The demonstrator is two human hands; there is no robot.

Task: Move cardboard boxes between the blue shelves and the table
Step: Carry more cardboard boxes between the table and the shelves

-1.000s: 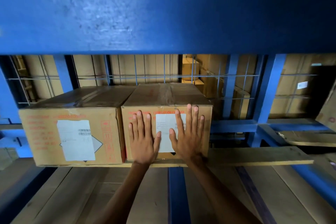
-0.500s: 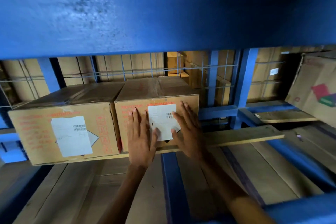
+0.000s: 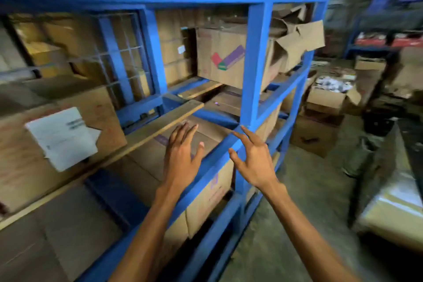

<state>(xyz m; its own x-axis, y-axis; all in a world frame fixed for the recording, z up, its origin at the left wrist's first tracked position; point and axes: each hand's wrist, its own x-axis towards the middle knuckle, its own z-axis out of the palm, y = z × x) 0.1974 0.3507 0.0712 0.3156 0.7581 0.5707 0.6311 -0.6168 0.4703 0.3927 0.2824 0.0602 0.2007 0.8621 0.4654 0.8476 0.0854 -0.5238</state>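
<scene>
Both hands are seen empty in the head view, fingers spread and relaxed: the left hand (image 3: 180, 155) over the rail of the blue shelves (image 3: 254, 64), the right hand (image 3: 254, 160) just beside it. The labelled cardboard box (image 3: 23, 167) is set on its plank (image 3: 160, 123) well left of both hands (untouched), so placing is judged complete; fetching another box is called for.

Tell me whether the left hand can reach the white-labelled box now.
Probably yes: the left hand is open and empty, and the white-labelled box sits just to its left with nothing between them.
</scene>
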